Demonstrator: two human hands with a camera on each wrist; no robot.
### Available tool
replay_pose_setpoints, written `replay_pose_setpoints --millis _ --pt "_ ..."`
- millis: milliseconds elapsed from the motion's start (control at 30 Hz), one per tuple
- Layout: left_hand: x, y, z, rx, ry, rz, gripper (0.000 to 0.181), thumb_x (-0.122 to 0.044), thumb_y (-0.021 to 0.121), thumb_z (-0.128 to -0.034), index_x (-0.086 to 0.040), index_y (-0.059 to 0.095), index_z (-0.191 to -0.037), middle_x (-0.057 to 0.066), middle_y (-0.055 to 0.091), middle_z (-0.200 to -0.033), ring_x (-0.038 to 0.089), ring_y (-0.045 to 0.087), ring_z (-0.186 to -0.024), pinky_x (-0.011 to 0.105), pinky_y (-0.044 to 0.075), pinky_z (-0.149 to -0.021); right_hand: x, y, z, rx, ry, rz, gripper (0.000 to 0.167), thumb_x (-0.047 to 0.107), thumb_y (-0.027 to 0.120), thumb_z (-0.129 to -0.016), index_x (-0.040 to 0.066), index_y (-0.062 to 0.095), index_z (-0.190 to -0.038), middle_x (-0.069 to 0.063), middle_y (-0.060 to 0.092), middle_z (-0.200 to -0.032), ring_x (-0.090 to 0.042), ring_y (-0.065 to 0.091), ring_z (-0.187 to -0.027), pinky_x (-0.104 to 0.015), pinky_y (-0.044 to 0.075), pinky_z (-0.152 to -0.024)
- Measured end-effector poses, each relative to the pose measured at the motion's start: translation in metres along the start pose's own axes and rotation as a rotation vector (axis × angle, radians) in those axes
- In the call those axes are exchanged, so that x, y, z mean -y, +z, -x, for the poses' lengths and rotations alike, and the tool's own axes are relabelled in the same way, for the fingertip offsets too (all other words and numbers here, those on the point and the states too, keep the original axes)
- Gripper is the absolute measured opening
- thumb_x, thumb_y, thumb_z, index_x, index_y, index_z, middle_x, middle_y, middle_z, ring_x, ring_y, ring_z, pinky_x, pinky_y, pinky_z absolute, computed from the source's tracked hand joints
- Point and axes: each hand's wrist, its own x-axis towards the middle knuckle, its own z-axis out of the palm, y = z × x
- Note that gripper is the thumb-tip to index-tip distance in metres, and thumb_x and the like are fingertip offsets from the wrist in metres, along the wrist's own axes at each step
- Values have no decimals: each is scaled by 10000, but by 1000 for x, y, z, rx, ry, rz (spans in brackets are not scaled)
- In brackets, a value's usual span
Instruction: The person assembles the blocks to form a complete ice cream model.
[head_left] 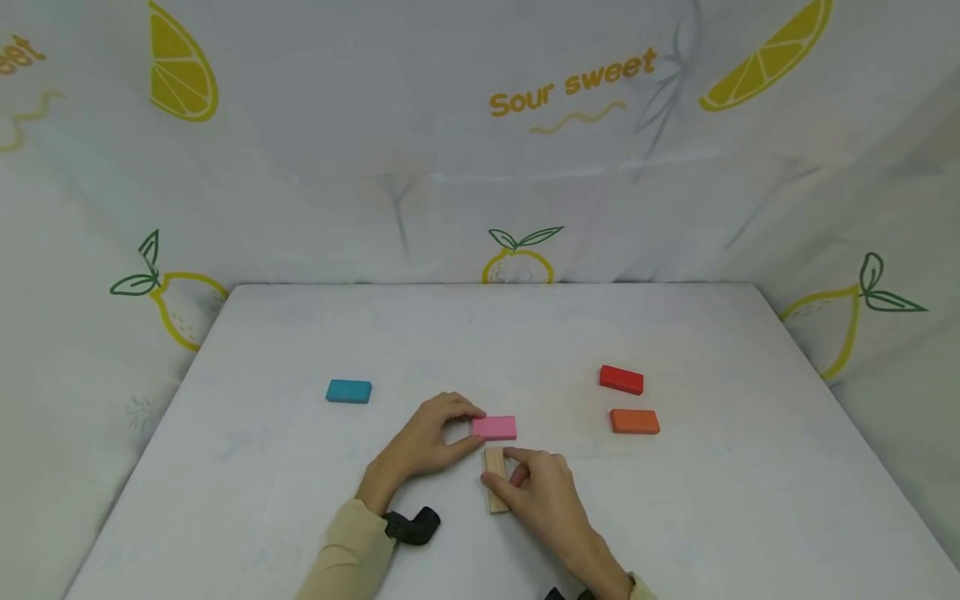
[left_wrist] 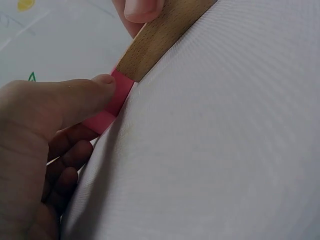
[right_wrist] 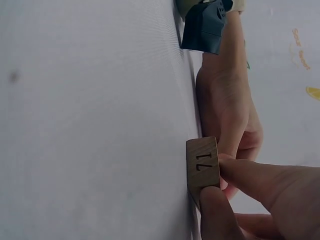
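Pinches a pink block (head_left: 494, 427) on a white surface (head_left: 247, 492) with the left hand (head_left: 423, 437): thumb at the near side, forefinger at the far side, fingers parted only by the block's width at its left end. Just on the near side of the pink block, holds a bare wooden block (head_left: 495, 481) in the right hand (head_left: 547, 500), with thumb and forefinger against opposite long sides, drawn in to that narrow width. Sets the pink block crosswise and the wooden one lengthwise, roughly like a T. Cannot tell whether the two touch: shows a slim gap from the head, yet looks joined from the left wrist. Seems to grip by the sides to steady both blocks with upper faces mostly uncovered. Has a blue block (head_left: 348, 392) left of the pink block and a little beyond, a red block (head_left: 622, 380) right and farther off, an orange block (head_left: 635, 422) right and nearly level; sets these three well apart from both hands, probably leaving room for the fingers. Shows oblong, flat-sided shapes: even, smooth-looking colour on four, visible grain on the wooden one, plus a dark "71" on one face. Beyond the pink block, includes a pale, creased cloth (head_left: 337, 208) printed with lemons.
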Motion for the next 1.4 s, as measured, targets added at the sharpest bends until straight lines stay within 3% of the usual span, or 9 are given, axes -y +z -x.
replay_pose_setpoints --millis 1133,1400 --pt "-1 2 2 -18 29 -21 253 -245 802 -867 -182 752 -1107 -62 738 -1069 110 638 -1029 353 538 -954 -1 3 -4 -33 32 11 465 240 876 -798 -47 746 -1140 49 604 -572 -5 478 -497 -171 377 -451" --pt "0 1 3 -18 39 -16 256 -236 799 -870 -167 753 -1113 -45 743 -1073 127 643 -1029 358 537 -948 4 -4 -2 -32 50 -4 424 235 860 -819 -29 756 -1134 55 588 -568 -11 468 -483 -175 381 -449"
